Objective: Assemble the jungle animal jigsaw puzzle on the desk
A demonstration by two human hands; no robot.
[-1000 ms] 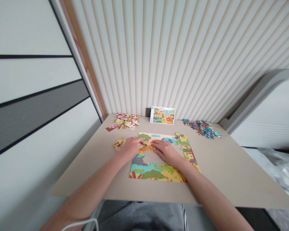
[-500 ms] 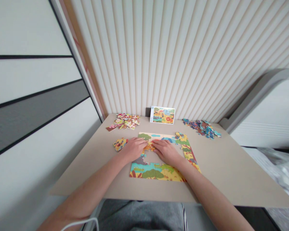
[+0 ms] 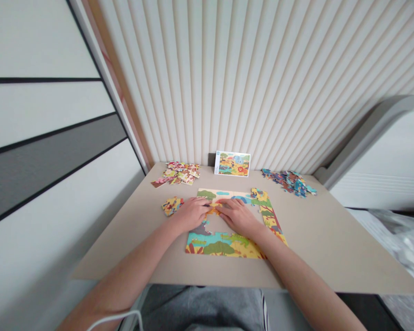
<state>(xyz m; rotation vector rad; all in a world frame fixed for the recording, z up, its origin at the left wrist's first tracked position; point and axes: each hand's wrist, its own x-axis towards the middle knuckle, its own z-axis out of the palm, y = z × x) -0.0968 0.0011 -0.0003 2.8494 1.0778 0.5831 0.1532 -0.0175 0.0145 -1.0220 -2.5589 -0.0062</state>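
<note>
A partly joined jigsaw puzzle (image 3: pixel 219 248) with jungle animals lies flat on the table, its middle showing bare tabletop. My left hand (image 3: pixel 192 214) reaches in over its left side, fingers bent toward the right. From the other side, my right hand (image 3: pixel 240 217) points its fingertips left. Between them is an orange and yellow puzzle piece (image 3: pixel 213 211), with the fingers of both hands closed on its edges near the upper row. My fingers cover part of it. Just left of my left hand sit a few loose yellow pieces (image 3: pixel 171 206).
A reference picture card (image 3: pixel 232 164) leans upright at the back against the pleated wall. One pile of pink and green pieces (image 3: pixel 181 174) lies back left, and a pile of blue pieces (image 3: pixel 291 183) back right. A white cable (image 3: pixel 119 316) crosses near my left forearm.
My right fingertips have shifted slightly left on the orange piece, and my left fingers have moved a little over it. The rest of the puzzle and the piles look unchanged.
</note>
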